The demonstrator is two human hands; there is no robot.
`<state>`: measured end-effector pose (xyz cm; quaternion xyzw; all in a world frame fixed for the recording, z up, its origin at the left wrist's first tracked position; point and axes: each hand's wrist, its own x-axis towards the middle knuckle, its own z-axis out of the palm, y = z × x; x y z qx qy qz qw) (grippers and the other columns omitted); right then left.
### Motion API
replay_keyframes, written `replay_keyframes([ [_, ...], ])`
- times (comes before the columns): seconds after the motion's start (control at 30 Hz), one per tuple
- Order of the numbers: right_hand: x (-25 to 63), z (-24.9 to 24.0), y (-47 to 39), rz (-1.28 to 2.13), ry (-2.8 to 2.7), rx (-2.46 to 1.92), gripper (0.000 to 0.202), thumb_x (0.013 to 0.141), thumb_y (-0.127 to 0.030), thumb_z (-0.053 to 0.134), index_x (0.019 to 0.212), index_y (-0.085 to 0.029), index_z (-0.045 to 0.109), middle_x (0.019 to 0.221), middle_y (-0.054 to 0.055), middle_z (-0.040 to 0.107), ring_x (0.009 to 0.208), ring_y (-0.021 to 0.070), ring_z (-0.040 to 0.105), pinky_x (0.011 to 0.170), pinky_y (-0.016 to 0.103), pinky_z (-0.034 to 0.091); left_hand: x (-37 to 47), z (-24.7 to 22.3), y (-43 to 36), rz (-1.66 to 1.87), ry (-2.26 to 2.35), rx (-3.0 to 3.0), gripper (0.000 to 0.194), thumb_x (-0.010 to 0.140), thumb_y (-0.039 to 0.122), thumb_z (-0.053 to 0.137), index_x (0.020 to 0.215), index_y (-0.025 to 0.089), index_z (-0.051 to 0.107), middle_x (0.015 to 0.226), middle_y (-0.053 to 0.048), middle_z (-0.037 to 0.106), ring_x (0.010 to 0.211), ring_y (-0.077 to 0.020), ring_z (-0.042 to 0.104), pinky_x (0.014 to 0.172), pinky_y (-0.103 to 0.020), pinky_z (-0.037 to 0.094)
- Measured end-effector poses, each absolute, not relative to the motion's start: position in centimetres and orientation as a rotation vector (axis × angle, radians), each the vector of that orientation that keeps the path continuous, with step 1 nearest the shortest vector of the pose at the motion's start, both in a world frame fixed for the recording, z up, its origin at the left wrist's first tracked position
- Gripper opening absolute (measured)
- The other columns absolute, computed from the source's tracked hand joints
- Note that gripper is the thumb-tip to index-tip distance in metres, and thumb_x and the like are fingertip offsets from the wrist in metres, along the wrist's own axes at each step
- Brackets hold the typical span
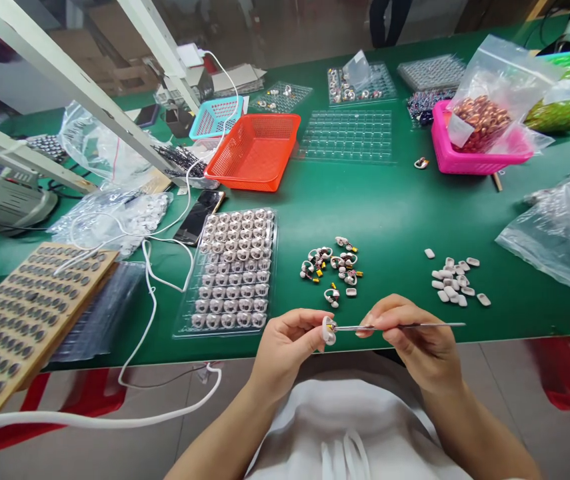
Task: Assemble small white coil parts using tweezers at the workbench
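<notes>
Between the thumb and fingers of my left hand (289,343) is a small white plastic housing (329,331) with a bit of yellow inside it. My right hand (415,337) grips a thin metal rod-like tool (435,325) held level, its tip reaching the housing; the exact tip shape is too fine to make out. Just beyond my hands lies a loose cluster of small white ring-shaped parts (332,295) with wires and yellow pieces. To the right is a scatter of little white caps (449,292). A clear tray (269,287) filled with rows of white housings stands left of my left hand.
An orange basket (257,150), a blue basket (215,119) and a pink basket (479,160) with a bag of copper-coloured parts stand farther back. A clear tray (347,133) lies behind. White cables (147,267), a phone (199,217) and a wooden board (29,313) occupy the left.
</notes>
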<state>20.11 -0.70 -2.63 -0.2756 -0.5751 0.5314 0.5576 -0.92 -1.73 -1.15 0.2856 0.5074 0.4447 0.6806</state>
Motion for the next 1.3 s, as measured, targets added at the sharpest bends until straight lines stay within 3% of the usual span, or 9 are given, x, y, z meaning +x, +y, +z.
replay_keyframes([
  [0.3,21.7,-0.4,1.5,1.272,-1.64,-0.564,0.018,0.097,-0.016,0.056,0.108,-0.022,0.069,0.085,0.007,0.073,0.084,0.0207,0.068,0.07,0.035,0.06,-1.2,-0.8,-1.8,0.843,1.158,0.758,0.022,0.07,0.032,0.086,0.084,0.015,0.081,0.068,-0.005,0.074,0.059,-0.0122,0.061,0.055,-0.021,0.049],
  [0.5,22.4,1.9,1.2,1.095,-2.031,-0.548,0.024,0.097,-0.011,0.052,0.113,-0.022,0.066,0.099,0.009,0.071,0.082,0.0157,0.069,0.069,0.025,0.057,-0.9,-0.7,-1.8,0.835,1.203,0.786,0.023,0.069,0.033,0.086,0.082,0.014,0.08,0.067,-0.005,0.073,0.057,-0.0116,0.059,0.055,-0.021,0.049],
  [0.73,21.4,3.2,0.3,0.694,-2.46,-0.462,0.026,0.099,-0.013,0.044,0.099,-0.017,0.069,0.083,0.009,0.071,0.076,0.0208,0.065,0.071,0.034,0.057,0.0,-0.6,-1.6,0.877,1.293,0.86,0.017,0.072,0.029,0.082,0.083,0.015,0.078,0.074,-0.004,0.074,0.06,-0.0113,0.058,0.057,-0.02,0.048],
  [0.97,20.9,2.7,-0.3,0.423,-2.432,-0.466,0.024,0.098,-0.013,0.045,0.093,-0.021,0.067,0.08,0.005,0.069,0.07,0.0177,0.06,0.069,0.031,0.057,1.5,-0.6,-0.9,0.858,1.356,0.957,0.016,0.071,0.03,0.079,0.079,0.016,0.076,0.072,-0.003,0.071,0.061,-0.0142,0.06,0.058,-0.022,0.049],
  [1.13,23.1,1.2,-0.9,0.704,-2.121,-0.516,0.016,0.101,-0.023,0.047,0.108,-0.021,0.061,0.083,0.006,0.069,0.079,0.0173,0.065,0.079,0.033,0.056,2.9,-0.9,-0.3,0.797,1.287,1.013,0.015,0.073,0.031,0.077,0.076,0.016,0.074,0.067,-0.001,0.066,0.057,-0.0127,0.053,0.054,-0.022,0.044],
  [1.23,26.9,0.8,-1.1,0.791,-1.822,-0.863,0.019,0.101,-0.03,0.048,0.11,-0.023,0.063,0.09,0.008,0.07,0.084,0.0207,0.067,0.074,0.035,0.055,3.2,-1.2,0.0,0.792,1.287,1.03,0.015,0.075,0.031,0.075,0.075,0.016,0.073,0.066,-0.001,0.062,0.055,-0.0115,0.048,0.051,-0.021,0.04],
  [1.3,30.3,0.6,-0.6,0.612,-1.67,-1.272,0.021,0.102,-0.028,0.044,0.107,-0.025,0.065,0.09,0.006,0.07,0.087,0.0217,0.067,0.078,0.036,0.053,3.1,-1.5,0.2,0.794,1.289,1.04,0.014,0.076,0.031,0.074,0.074,0.017,0.072,0.066,-0.001,0.061,0.056,-0.0112,0.046,0.051,-0.021,0.038],
])
